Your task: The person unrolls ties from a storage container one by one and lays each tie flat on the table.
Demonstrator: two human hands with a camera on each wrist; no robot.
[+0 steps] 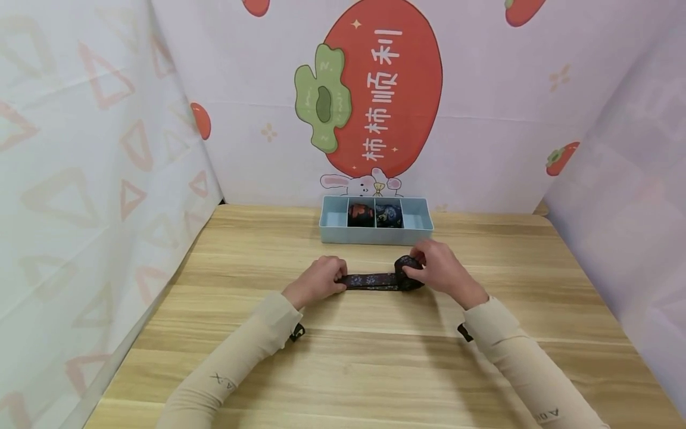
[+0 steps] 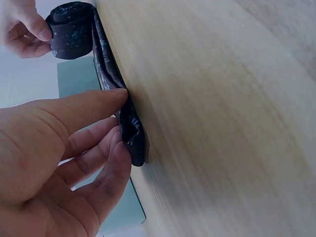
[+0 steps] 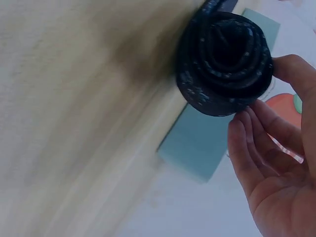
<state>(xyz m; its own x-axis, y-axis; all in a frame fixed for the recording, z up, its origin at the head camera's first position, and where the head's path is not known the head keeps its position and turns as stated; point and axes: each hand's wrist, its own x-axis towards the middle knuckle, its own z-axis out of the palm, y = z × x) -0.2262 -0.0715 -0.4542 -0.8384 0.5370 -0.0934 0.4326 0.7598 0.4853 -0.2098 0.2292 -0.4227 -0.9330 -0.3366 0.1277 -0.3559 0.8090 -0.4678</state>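
Observation:
A dark necktie (image 1: 370, 280) with a small bluish pattern lies stretched sideways on the table, partly wound into a roll. My left hand (image 1: 320, 279) pinches its flat, folded end between thumb and fingertips, as the left wrist view shows of the hand (image 2: 74, 153) and the cloth (image 2: 133, 133). At the other end, my right hand (image 1: 442, 268) grips the thick roll (image 1: 408, 273) from its outer side. The right wrist view shows the spiral layers of the roll (image 3: 224, 64) end-on, thumb and fingers of the hand (image 3: 281, 143) against its outer side.
Behind the hands, against the patterned backdrop (image 1: 471, 119), stands a light blue divided box (image 1: 375, 236). Its two middle compartments hold a red-and-black roll (image 1: 361, 215) and a dark blue patterned roll (image 1: 389, 215). The wooden table (image 1: 364, 369) extends toward me.

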